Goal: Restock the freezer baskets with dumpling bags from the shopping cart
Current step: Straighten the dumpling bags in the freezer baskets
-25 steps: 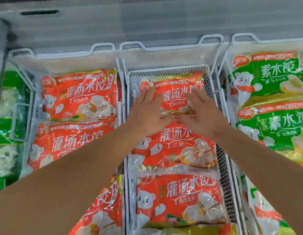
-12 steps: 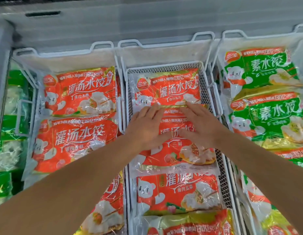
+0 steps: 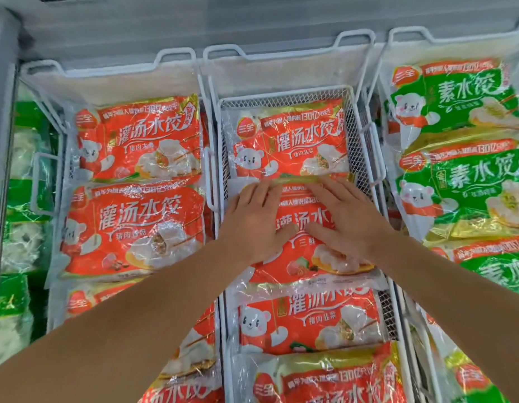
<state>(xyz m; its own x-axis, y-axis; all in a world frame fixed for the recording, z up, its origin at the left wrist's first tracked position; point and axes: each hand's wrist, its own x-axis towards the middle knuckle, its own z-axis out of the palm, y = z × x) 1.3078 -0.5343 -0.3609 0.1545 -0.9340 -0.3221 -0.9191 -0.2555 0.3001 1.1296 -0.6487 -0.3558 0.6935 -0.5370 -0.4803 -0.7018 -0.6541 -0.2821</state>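
1. Head view showed both hands flat on one red bag (image 3: 310,242) in the middle basket (image 3: 284,93). The left hand (image 3: 257,221) and right hand (image 3: 350,221) lay side by side with fingers straight and slightly spread, palms pressing down, gripping nothing.

2. That bag sat second from the far end of the basket. Its top edge tucked just under the lower edge of the far bag (image 3: 291,144), and its bottom edge overlapped the near bag (image 3: 309,321). One more red bag (image 3: 331,379) lay closest to the person.

3. Progress, as a judgement: the middle basket looked close to full, with four red bags shingled along its length. The bag under the hands seemed placed and was only being flattened or nudged into line. The cart was out of view, so how many bags were left could not be told.

4. The left basket (image 3: 177,55) held red bags too, two plainly visible and more beneath the left forearm. The right basket (image 3: 409,33) held green bags (image 3: 462,181) stacked in an overlapping row. Further green packs (image 3: 22,199) showed at the far left, blurred.

5. Little seemed to stand in the way. The mesh walls hugged the bags closely on both sides, so any further bag would probably have had to go on top. The glossy wrappers looked slippery and could have slid out of their overlap.
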